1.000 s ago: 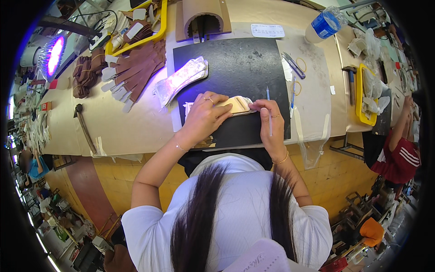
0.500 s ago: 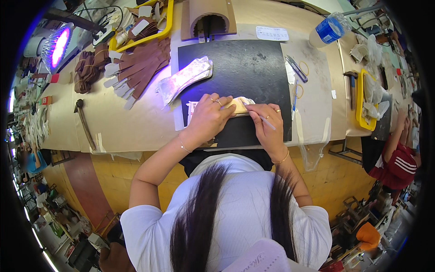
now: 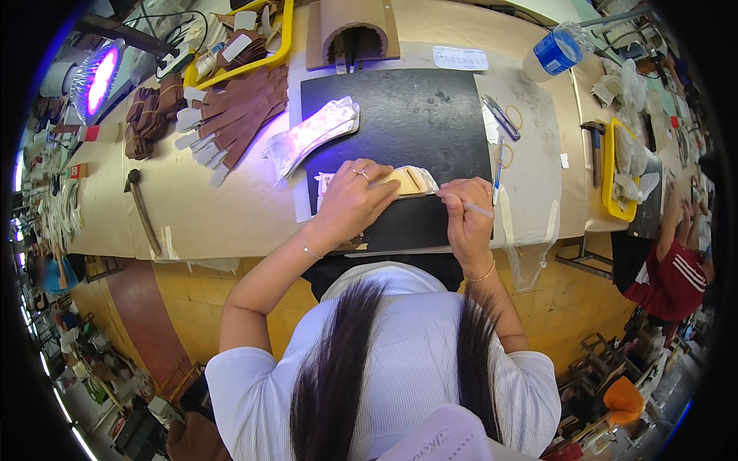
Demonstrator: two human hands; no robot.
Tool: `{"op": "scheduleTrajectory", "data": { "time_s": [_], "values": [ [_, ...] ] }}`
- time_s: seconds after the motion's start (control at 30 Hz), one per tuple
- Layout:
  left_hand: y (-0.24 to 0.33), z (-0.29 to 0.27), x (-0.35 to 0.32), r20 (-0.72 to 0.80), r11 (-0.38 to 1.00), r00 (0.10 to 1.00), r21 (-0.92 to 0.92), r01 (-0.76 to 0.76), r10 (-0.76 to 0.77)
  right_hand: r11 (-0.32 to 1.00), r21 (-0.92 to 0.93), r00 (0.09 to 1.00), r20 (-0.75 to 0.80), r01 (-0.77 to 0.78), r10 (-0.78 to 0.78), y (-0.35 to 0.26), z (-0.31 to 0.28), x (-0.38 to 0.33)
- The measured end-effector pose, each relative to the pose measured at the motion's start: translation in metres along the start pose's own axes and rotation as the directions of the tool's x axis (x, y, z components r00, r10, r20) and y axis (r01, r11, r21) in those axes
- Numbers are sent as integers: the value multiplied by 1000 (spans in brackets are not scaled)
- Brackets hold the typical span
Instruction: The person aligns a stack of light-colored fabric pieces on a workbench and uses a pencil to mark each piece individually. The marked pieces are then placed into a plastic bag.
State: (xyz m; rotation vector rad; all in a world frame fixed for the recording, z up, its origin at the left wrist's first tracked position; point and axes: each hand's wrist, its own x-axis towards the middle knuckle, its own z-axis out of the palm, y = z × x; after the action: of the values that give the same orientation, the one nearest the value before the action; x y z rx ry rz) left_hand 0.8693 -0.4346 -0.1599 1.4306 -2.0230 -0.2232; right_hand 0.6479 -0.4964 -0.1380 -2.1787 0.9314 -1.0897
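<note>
My left hand presses a small tan piece down near the front of the black mat, fingers bent over its left part. A dark slot shows in the tan piece, which lies on a pale, wrapped-looking backing. Just right of it, my right hand pinches a thin pale stick-like tool. The tool's tip is hidden by the fingers. Farther back on the mat's left edge rests a stack of whitish strips, lit violet.
A glowing violet lamp stands at the left, near brown strips and a hammer. Behind the mat is a brown arched stand. At the right are a cutter, a blue pen, a plastic jar and a yellow tray.
My right hand has moved right, off the tan piece, with the tool still pinched, so the slot now shows. The left hand stays almost in place.
</note>
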Motion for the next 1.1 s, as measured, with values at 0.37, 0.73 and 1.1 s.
{"op": "scheduleTrajectory", "data": {
  "time_s": [0.37, 0.73, 1.1],
  "values": [
    [-4, -4, -2, -89, 988, 995, -149, 40, -54, 961, 220, 982, -45, -168, 182, 6, 10, -8],
    [-30, -14, -10, 48, 387, 892, -890, 242, -449, 978, 194, 994, 97, -73, 55, 7, 30, -16],
    [-79, -110, -11, 52, 182, 696, -949, 258, -716, 989, 130, 992, 117, -71, 56, 11, 33, -23]
  ]
}}
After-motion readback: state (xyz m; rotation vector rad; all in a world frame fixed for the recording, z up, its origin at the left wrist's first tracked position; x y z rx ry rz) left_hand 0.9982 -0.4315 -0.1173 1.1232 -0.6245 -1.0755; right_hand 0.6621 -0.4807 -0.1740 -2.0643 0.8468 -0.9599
